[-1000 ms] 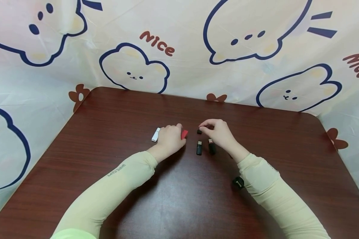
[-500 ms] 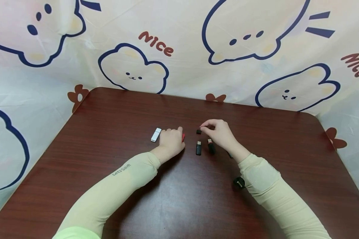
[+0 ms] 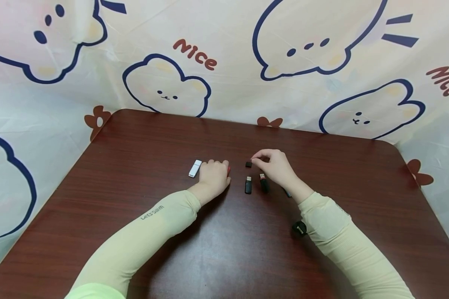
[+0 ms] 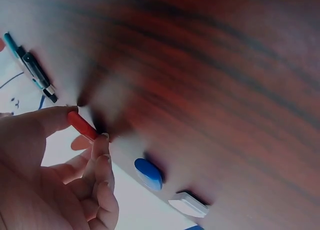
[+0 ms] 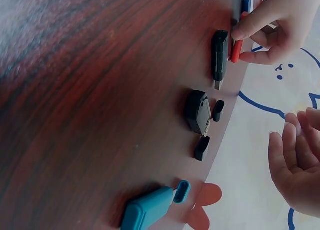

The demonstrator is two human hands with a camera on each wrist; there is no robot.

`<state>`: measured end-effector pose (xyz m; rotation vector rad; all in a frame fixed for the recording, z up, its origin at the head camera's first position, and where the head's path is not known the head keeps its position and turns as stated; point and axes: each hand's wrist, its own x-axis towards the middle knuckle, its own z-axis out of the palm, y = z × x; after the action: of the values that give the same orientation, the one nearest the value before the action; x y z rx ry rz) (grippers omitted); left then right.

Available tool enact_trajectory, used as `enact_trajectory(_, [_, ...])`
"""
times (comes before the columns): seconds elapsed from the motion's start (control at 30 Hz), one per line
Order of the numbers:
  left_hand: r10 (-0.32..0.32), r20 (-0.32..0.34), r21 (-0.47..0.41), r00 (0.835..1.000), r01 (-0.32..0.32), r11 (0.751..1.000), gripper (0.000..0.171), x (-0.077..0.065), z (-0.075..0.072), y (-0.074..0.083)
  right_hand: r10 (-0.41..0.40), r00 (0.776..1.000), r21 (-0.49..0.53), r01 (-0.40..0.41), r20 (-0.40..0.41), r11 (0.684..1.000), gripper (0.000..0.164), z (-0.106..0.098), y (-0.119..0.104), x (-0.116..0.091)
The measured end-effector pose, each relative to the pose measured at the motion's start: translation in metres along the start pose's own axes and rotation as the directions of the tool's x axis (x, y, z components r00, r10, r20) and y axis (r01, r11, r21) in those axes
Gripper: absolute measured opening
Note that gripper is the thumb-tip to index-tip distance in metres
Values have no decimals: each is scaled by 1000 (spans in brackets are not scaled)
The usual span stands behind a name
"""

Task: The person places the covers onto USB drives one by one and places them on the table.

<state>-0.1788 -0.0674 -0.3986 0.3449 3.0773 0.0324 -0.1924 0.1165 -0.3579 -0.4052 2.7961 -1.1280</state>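
My left hand (image 3: 214,177) pinches a red USB flash drive (image 4: 83,126) between thumb and fingers, close to the tabletop. Most of the drive is hidden in the head view. Left of that hand lies a white USB flash drive (image 3: 195,168); a blue, rounded piece (image 4: 148,174) shows beside the white one in the left wrist view. My right hand (image 3: 275,166) hovers with its fingertips near a small black cap (image 3: 248,165). The right wrist view shows those fingers (image 5: 291,146) loosely bent, holding nothing. A black USB flash drive (image 3: 248,185) lies uncapped, its metal plug pointing away.
A second black drive (image 3: 264,184) with a red-edged plug lies under my right hand. A teal drive (image 5: 147,209) with its cap (image 5: 182,191) beside it sits near the right wrist. A printed cloth wall (image 3: 232,91) borders the brown table (image 3: 153,137).
My left hand has shifted slightly, baring more of the white drive and covering more of the red one. My right fingertips have drawn a little away from the black cap.
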Motion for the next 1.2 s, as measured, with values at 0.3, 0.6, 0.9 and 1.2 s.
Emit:
enact_trajectory(0.3, [4, 10, -1, 1000, -4, 1000, 36, 1, 0, -3, 5, 1000, -13, -6, -3, 1000, 21, 0, 2, 1])
enact_trajectory(0.6, [2, -9, -5, 1000, -2, 1000, 36, -1, 0, -3, 3, 1000, -6, -3, 3, 1000, 20, 0, 5, 2])
enact_trajectory(0.9, [20, -23, 2, 1000, -20, 1000, 36, -2, 2, -3, 17, 1000, -6, -17, 6, 1000, 21, 0, 7, 2])
enact_trajectory(1.2, [7, -38, -33, 999, -8, 999, 36, -1, 3, -3, 18, 1000, -3, -18, -1, 1000, 20, -1, 10, 2])
